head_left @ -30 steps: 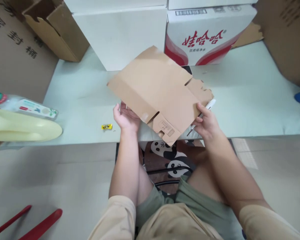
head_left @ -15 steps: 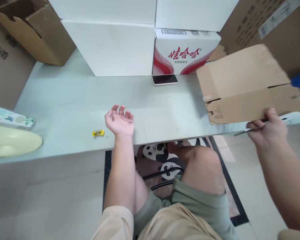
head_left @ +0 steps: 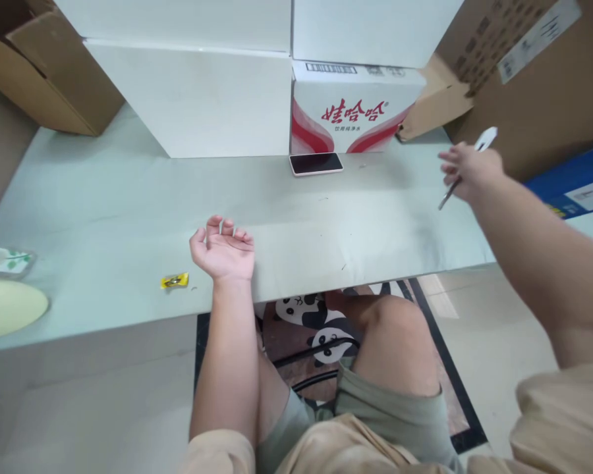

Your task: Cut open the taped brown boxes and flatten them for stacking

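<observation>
My left hand (head_left: pixel 223 249) rests palm up on the pale tabletop (head_left: pixel 128 217), fingers loosely curled and apart, holding nothing. A small yellow packet (head_left: pixel 174 281) lies to its left. Over the right part of the table, my right hand (head_left: pixel 474 168) has its fingers around a slim white-handled knife (head_left: pixel 486 139), its grey metal end pointing down towards the tabletop. Some of that hand is blurred. Beyond it, a brown cardboard piece (head_left: pixel 437 99) sits between the white-and-red carton (head_left: pixel 353 118) and a large brown box (head_left: pixel 548 85).
A phone (head_left: pixel 316 164) lies before the white-and-red carton. Large white boxes (head_left: pixel 217 99) stand at the back. An open brown carton (head_left: pixel 69 72) is at back left, a pale yellow object (head_left: pixel 10 306) at the left edge, and a blue box (head_left: pixel 578 181) at right.
My right hand has let go of the flattened brown carton and moved up and left over the table, keeping the knife. My left hand stays palm up. The view has shifted slightly right.
</observation>
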